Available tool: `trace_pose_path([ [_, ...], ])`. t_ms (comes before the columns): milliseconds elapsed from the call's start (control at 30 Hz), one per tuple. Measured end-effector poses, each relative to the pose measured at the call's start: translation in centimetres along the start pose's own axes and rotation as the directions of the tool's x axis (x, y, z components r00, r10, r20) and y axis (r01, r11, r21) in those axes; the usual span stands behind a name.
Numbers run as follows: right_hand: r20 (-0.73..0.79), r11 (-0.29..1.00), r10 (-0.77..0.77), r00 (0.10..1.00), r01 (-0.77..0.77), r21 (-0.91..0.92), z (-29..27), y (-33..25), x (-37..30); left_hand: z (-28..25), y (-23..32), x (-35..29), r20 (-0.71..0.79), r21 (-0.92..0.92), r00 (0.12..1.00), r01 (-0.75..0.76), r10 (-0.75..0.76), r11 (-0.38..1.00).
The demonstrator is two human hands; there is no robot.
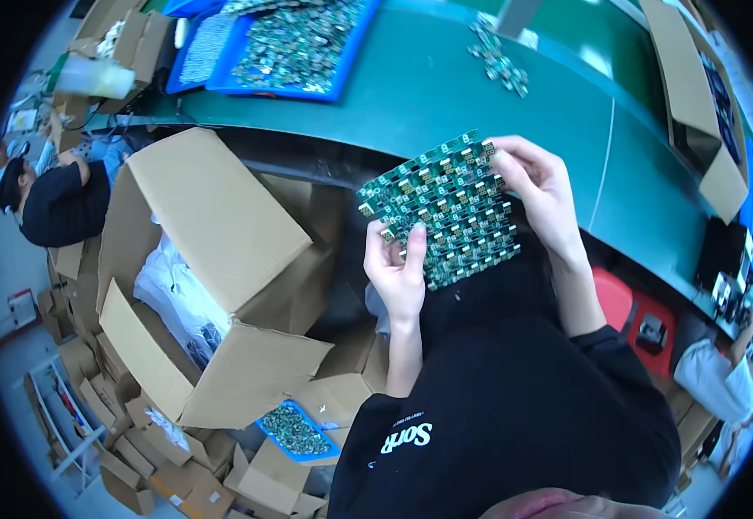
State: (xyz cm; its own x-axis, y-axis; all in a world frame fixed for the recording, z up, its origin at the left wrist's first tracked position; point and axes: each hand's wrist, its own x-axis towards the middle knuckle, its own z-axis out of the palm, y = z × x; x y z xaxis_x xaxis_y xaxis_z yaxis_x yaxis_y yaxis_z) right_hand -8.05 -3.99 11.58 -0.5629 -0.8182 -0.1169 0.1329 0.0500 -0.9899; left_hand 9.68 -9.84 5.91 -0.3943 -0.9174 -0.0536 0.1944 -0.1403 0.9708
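Between my two hands is a green circuit board panel [454, 208], made of many small boards in rows with pale components on them. It is tilted and held up in front of my chest, past the near edge of the green table. My left hand [398, 268] grips its lower left part, thumb on the upper face. At the upper right corner, my right hand [532, 177] pinches the panel between thumb and fingers. The fingers beneath the panel are partly hidden.
Blue trays [333, 82] of small circuit boards stand on the green table [445, 95]; a loose pile of boards [499, 60] lies farther right. An open cardboard box [221, 225] with a plastic liner is at my left. Below it sits another blue tray [329, 451]. Co-workers [65, 203] are at both sides.
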Motion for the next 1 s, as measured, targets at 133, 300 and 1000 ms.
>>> trace_pose_path([
  [133,-0.009,1.000,-0.014,1.000,0.014,-0.008,-1.0,1.2,-2.2,0.4,-0.9,-3.8,0.036,-0.073,0.996,0.079,-0.076,0.994],
  [300,-0.032,0.993,-0.044,0.999,0.041,-0.106,-2.1,1.9,-5.5,0.4,-0.2,-4.2,0.233,-0.060,0.972,0.031,-0.016,0.998],
  [1000,0.344,0.955,0.125,0.931,-0.018,-0.297,-2.6,1.5,-8.7,1.1,3.3,-4.6,0.604,0.510,0.781,-0.223,-0.161,0.831],
])
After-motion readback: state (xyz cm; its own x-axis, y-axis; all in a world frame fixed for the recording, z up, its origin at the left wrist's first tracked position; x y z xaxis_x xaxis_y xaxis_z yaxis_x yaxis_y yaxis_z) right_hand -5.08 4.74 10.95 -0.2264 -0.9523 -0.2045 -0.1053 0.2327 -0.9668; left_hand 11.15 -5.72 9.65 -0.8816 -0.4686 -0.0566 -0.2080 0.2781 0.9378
